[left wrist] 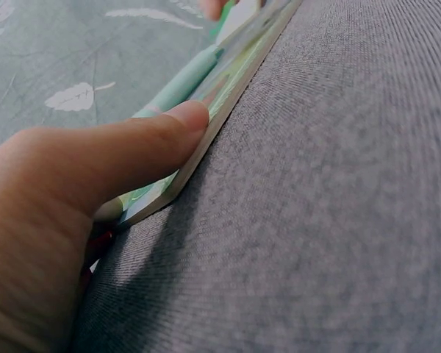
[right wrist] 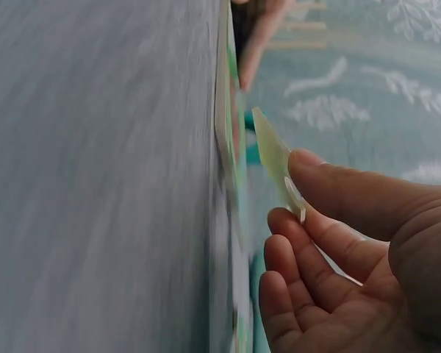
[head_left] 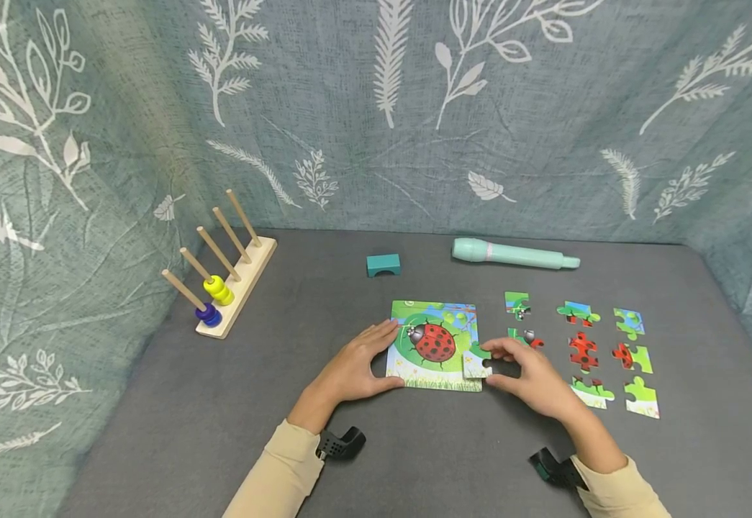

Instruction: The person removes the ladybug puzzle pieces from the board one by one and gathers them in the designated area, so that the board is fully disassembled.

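Note:
A square puzzle board (head_left: 432, 375) with a ladybug picture lies flat on the table. My left hand (head_left: 356, 367) rests at its left side, fingers at the left edge and the straight thumb (left wrist: 158, 151) pressing on the front left corner. With thumb and fingertips, my right hand (head_left: 531, 378) pinches a green and white puzzle piece (head_left: 475, 365), which overlaps the board's lower right corner in the head view. The right wrist view shows this piece (right wrist: 275, 158) tilted, raised beside the board's edge (right wrist: 222, 110). Its other fingers are loosely curled.
Several loose puzzle pieces (head_left: 583, 351) lie in rows at the right, some close beyond my right hand. A teal arch block (head_left: 383, 264) and a mint microphone-shaped toy (head_left: 518, 255) lie at the back. A wooden peg stand (head_left: 246, 288) with blue and yellow beads stands at the left.

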A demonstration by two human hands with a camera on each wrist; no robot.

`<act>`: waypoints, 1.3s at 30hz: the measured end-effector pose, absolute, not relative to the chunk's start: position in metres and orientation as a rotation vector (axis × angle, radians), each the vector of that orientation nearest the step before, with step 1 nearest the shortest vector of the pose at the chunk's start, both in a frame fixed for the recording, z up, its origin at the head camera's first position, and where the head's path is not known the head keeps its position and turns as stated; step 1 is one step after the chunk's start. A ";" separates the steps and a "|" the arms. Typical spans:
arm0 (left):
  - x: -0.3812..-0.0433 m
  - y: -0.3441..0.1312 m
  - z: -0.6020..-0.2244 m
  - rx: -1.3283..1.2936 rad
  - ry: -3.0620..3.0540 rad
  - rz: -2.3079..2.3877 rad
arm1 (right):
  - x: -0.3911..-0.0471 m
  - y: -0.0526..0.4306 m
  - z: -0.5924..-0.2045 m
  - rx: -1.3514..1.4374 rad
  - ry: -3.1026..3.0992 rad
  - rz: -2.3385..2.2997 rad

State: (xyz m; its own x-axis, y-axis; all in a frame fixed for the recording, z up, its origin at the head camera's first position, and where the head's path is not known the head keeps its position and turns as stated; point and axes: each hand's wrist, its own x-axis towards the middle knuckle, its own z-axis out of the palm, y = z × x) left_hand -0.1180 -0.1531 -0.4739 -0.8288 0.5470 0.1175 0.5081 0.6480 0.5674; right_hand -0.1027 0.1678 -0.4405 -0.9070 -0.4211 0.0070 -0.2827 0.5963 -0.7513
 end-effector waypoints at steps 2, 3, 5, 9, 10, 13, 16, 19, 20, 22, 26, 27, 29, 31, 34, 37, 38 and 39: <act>-0.118 -0.153 -0.474 0.902 2.794 0.937 | -0.099 0.181 -0.441 -0.554 2.681 -1.191; -0.118 -0.153 -0.474 0.904 2.795 0.936 | -0.097 0.187 -0.442 -0.534 2.697 -1.189; -0.118 -0.153 -0.474 0.902 2.794 0.936 | -0.093 0.197 -0.443 -0.503 2.721 -1.182; -0.119 -0.155 -0.474 0.888 2.796 0.917 | -0.086 0.212 -0.443 -0.480 2.754 -1.191; -0.119 -0.155 -0.474 0.886 2.798 0.913 | -0.084 0.215 -0.443 -0.478 2.762 -1.185; -0.119 -0.155 -0.474 0.886 2.804 0.899 | -0.081 0.221 -0.443 -0.472 2.788 -1.167; -0.119 -0.154 -0.473 0.889 2.804 0.900 | -0.080 0.225 -0.444 -0.483 2.813 -1.129; -0.119 -0.154 -0.473 0.893 2.795 0.915 | -0.079 0.226 -0.445 -0.512 2.852 -1.065; -0.119 -0.153 -0.473 0.895 2.792 0.920 | -0.079 0.227 -0.446 -0.520 2.866 -1.045; -0.119 -0.153 -0.473 0.897 2.788 0.923 | -0.078 0.227 -0.446 -0.534 2.895 -0.999; -0.119 -0.152 -0.473 0.892 2.783 0.921 | -0.076 0.227 -0.446 -0.543 2.927 -0.948; -0.119 -0.152 -0.473 0.889 2.781 0.921 | -0.076 0.227 -0.446 -0.544 2.933 -0.938; -0.119 -0.152 -0.473 0.886 2.776 0.923 | -0.076 0.226 -0.445 -0.542 2.935 -0.928; -0.119 -0.152 -0.474 0.884 2.774 0.925 | -0.076 0.226 -0.445 -0.542 2.935 -0.923; -0.118 -0.153 -0.474 0.877 2.776 0.923 | -0.077 0.226 -0.444 -0.538 2.920 -0.933; -0.117 -0.153 -0.474 0.869 2.774 0.924 | -0.078 0.228 -0.444 -0.538 2.904 -0.962; -0.117 -0.154 -0.474 0.863 2.774 0.922 | -0.078 0.229 -0.443 -0.537 2.897 -0.981; -0.117 -0.154 -0.474 0.859 2.770 0.920 | -0.079 0.231 -0.442 -0.532 2.892 -0.997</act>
